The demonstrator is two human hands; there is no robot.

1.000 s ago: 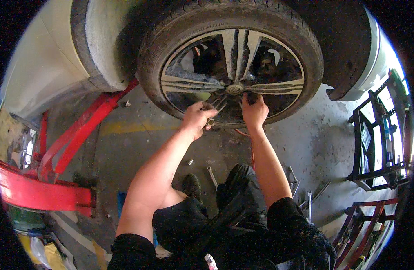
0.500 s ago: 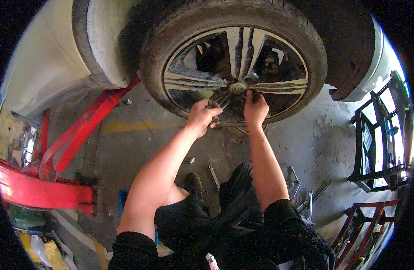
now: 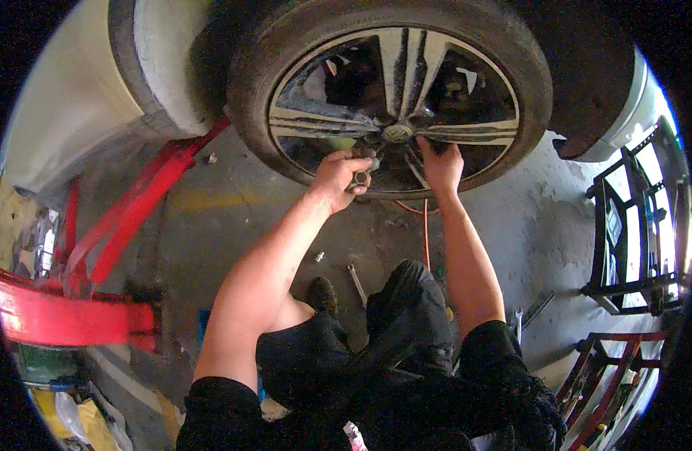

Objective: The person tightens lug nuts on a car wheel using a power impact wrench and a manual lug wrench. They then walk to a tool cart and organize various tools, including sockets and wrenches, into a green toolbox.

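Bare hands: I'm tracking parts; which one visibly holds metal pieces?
The left hand, gripping small round grey metal pieces; the right hand, at the silver-spoked wheel, shows none.

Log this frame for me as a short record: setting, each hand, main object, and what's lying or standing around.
Setting: workshop floor, beside a pale car
Main object: alloy wheel with tire and round center cap
Left hand: grips small metal pieces, possibly wheel bolts
Right hand: fingers at the wheel, right of and below the cap; anything held is hidden
Floor: wrench; orange hose or cable below the wheel
Left side: red lift arm
Right side: black metal rack
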